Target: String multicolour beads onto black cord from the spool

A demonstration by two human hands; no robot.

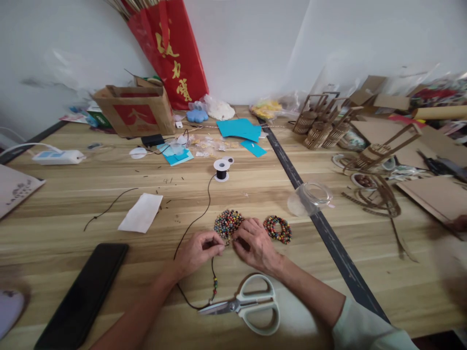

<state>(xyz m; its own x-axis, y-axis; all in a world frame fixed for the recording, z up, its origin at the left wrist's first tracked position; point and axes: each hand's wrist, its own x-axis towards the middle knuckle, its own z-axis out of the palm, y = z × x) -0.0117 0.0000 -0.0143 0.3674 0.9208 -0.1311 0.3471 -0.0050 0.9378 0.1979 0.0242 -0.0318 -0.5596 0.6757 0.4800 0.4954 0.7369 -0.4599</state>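
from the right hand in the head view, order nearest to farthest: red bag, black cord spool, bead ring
1. Bead ring, just right of the right hand.
2. Black cord spool, ahead, slightly left.
3. Red bag, far back, left.

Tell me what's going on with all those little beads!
A person's left hand pinches a black cord, while the right hand is close beside it, at the edge of a bead pile; what it holds is hard to tell. A few strung beads are on the cord, below the left hand. Farther back stands the spool. A bead ring lies to the right, and scissors lie nearer the person.
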